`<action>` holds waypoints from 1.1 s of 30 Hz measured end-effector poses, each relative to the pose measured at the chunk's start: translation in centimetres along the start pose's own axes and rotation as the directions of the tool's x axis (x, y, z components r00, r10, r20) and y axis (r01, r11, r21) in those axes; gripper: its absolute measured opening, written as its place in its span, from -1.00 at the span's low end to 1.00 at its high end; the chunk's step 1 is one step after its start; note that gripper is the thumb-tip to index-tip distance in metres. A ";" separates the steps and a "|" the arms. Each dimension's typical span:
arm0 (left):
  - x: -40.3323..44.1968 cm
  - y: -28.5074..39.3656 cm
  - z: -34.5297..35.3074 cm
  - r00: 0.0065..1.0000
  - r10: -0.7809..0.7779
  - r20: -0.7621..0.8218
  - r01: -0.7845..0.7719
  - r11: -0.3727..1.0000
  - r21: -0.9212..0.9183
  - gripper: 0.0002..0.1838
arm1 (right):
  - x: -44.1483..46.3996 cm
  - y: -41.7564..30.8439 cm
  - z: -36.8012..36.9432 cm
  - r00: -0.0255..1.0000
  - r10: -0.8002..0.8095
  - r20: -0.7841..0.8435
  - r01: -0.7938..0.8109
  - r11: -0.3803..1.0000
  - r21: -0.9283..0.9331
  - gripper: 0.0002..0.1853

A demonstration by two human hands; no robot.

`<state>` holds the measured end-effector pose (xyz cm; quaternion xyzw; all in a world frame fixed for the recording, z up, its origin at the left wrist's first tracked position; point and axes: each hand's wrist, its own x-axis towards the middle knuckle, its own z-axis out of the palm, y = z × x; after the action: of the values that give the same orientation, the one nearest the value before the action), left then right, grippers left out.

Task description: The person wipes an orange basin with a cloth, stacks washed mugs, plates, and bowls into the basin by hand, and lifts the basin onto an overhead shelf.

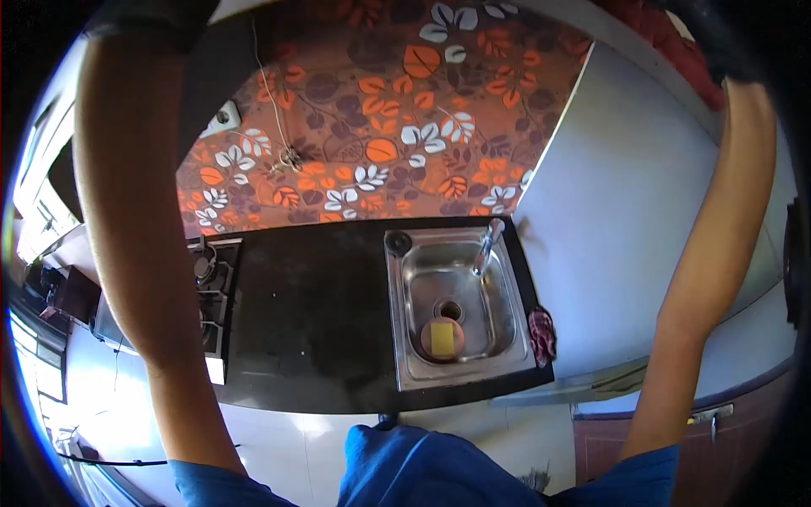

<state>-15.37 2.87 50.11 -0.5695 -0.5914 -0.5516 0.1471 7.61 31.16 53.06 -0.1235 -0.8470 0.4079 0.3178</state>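
Both my arms reach up along the sides of the view. At the top left edge, my left hand (152, 15) shows only as a dark covering past the wrist, perhaps a glove. My right hand (718, 42), at the top right, has a similar dark covering, with red cloth (663, 42) beside it. The fingers of both are hidden, and I cannot tell what they hold or touch. Well below them, a yellow sponge (442, 340) lies on a round brownish piece (457, 332) in the steel sink (498, 359).
A faucet (487, 245) rises at the sink's back right corner. A black counter (296, 313) runs left to a gas stove (221, 291). A dark red cloth (542, 336) lies right of the sink. A cord (269, 84) hangs on the leaf-patterned wall (355, 110) near a socket (224, 118).
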 end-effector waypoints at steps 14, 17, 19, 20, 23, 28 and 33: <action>-3.0 -0.3 3.2 0.996 0.070 -0.055 -0.059 0.980 0.190 -0.51 | -2.6 2.9 1.2 0.991 -0.109 -0.075 0.069 0.912 -0.405 -0.48; -3.7 -0.2 3.7 0.993 0.091 -0.071 -0.074 0.974 0.215 -0.51 | -3.2 3.3 1.6 0.980 -0.163 -0.110 0.093 0.877 -0.472 -0.50; -4.6 0.0 4.1 0.991 0.107 -0.083 -0.086 0.971 0.224 -0.50 | -3.9 3.5 1.7 0.963 -0.226 -0.146 0.122 0.851 -0.510 -0.51; -4.4 0.3 4.0 0.987 0.126 -0.101 -0.099 0.967 0.235 -0.50 | -4.4 3.5 2.0 0.949 -0.268 -0.166 0.144 0.838 -0.527 -0.52; -5.1 0.8 4.3 0.973 0.190 -0.135 -0.149 0.953 0.264 -0.49 | -6.3 3.5 2.7 0.866 -0.436 -0.244 0.234 0.785 -0.573 -0.54; -9.4 3.6 6.0 0.879 0.408 -0.246 -0.326 0.892 0.313 -0.46 | -11.2 1.8 5.0 0.583 -0.734 -0.348 0.454 0.650 -0.609 -0.56; -23.0 -0.2 12.6 0.999 0.052 0.004 -0.050 0.924 0.379 -0.46 | -19.4 6.0 12.4 0.751 -0.597 -0.284 0.407 0.756 -0.512 -0.53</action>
<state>-2.76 1.46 27.14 -0.5439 -0.6715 -0.4245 0.2703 14.25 18.27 34.14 -0.0373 -0.8225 0.0752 0.5625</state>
